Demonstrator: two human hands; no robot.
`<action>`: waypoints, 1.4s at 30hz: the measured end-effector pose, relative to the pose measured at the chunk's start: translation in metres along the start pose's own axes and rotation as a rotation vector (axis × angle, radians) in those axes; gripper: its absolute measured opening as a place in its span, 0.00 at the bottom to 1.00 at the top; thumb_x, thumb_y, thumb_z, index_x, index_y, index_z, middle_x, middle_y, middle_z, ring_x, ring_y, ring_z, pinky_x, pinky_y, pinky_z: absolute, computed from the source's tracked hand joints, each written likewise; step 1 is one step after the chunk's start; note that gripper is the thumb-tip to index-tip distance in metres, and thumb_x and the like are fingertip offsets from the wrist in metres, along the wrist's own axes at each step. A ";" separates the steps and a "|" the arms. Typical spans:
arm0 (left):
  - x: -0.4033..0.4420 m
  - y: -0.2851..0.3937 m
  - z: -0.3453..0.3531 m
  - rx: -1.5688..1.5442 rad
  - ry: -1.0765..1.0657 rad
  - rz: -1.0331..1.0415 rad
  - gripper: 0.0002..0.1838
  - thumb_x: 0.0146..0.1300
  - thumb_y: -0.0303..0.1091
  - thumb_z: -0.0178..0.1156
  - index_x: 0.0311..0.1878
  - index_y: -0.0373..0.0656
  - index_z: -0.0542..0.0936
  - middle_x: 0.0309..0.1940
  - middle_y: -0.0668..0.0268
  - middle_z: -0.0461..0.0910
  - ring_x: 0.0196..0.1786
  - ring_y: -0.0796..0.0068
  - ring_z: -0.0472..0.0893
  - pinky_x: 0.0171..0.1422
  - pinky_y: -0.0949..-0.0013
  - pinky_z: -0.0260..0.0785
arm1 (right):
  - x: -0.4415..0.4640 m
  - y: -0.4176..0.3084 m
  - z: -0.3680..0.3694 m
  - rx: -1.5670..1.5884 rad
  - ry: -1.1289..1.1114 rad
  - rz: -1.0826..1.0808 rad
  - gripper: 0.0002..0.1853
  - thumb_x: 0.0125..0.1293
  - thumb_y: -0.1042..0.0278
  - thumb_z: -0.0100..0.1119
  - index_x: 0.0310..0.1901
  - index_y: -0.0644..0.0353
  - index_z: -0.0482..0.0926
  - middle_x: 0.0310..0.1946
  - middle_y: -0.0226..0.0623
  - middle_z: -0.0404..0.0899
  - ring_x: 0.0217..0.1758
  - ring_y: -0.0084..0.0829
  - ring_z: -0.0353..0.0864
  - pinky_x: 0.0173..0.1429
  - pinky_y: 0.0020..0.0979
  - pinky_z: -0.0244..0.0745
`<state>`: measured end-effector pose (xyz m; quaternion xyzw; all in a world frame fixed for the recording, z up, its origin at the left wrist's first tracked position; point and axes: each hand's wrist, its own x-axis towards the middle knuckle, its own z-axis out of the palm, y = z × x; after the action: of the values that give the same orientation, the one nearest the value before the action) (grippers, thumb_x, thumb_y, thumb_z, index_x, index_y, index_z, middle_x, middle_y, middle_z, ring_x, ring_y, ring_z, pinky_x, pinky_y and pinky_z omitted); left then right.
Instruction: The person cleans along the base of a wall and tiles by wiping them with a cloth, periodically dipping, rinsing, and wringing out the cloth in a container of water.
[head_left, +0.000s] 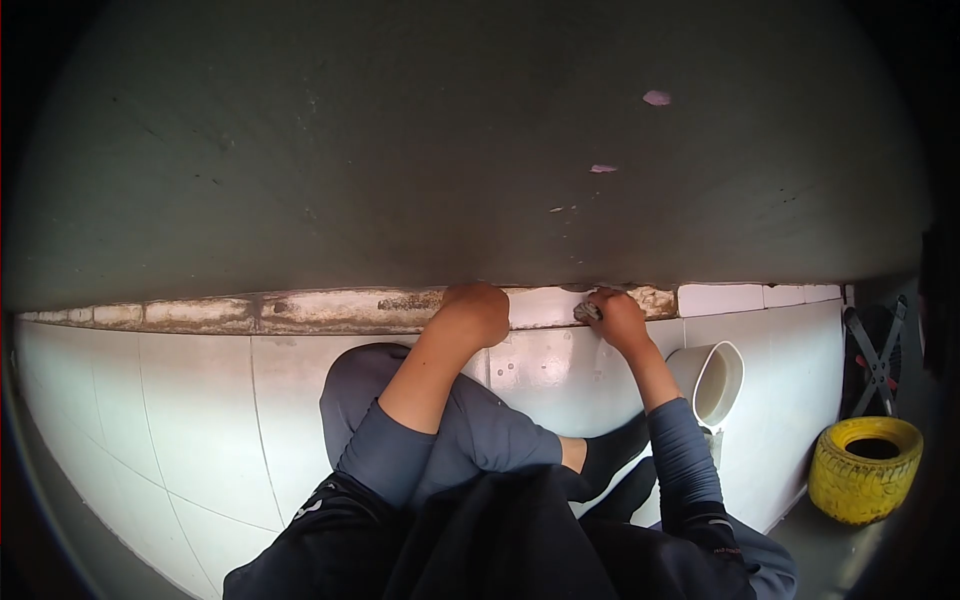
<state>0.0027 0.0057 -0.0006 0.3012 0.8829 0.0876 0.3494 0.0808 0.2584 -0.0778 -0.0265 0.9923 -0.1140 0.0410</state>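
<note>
Along the foot of the dark grey wall (400, 150) runs a narrow ledge (200, 314), brown and dirty on the left and pale white between my hands. My left hand (476, 314) rests at the ledge with its fingers curled toward the wall; its fingertips are hidden. To the right, my right hand (619, 318) grips a small greyish crumpled lump (588, 311) against the ledge, where the pale part meets a brown patch. Several small drops or spots lie on the white tiles (540, 372) just below.
A white bucket (736, 385) stands right of my right forearm. Farther right are a yellow tyre (866, 490) and a dark object with crossed grey bars (874, 358). My folded legs rest on the white tiled floor. Pink marks (657, 98) show on the wall.
</note>
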 end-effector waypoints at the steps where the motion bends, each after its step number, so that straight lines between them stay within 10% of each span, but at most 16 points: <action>1: 0.001 0.002 0.000 -0.003 0.000 0.003 0.15 0.56 0.34 0.50 0.36 0.34 0.81 0.39 0.51 0.80 0.45 0.54 0.79 0.52 0.59 0.71 | 0.001 0.001 0.003 0.006 0.006 -0.055 0.08 0.47 0.66 0.63 0.31 0.56 0.81 0.32 0.37 0.80 0.37 0.39 0.80 0.42 0.37 0.75; 26: 0.008 0.021 -0.005 0.069 -0.025 0.069 0.15 0.56 0.34 0.50 0.37 0.34 0.82 0.39 0.52 0.80 0.45 0.55 0.80 0.51 0.59 0.71 | 0.034 -0.027 0.010 -0.196 -0.128 -0.653 0.03 0.51 0.71 0.51 0.26 0.55 0.76 0.28 0.31 0.78 0.37 0.33 0.79 0.41 0.32 0.76; 42: 0.017 0.022 0.000 0.053 -0.060 0.013 0.15 0.55 0.34 0.51 0.38 0.35 0.82 0.40 0.50 0.80 0.46 0.54 0.79 0.52 0.59 0.70 | 0.023 -0.005 0.013 -0.116 -0.078 -0.578 0.05 0.50 0.70 0.53 0.29 0.56 0.77 0.30 0.34 0.80 0.37 0.35 0.80 0.42 0.34 0.76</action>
<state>0.0031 0.0334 -0.0024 0.3184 0.8721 0.0574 0.3671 0.0591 0.2492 -0.0914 -0.3145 0.9462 -0.0631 0.0435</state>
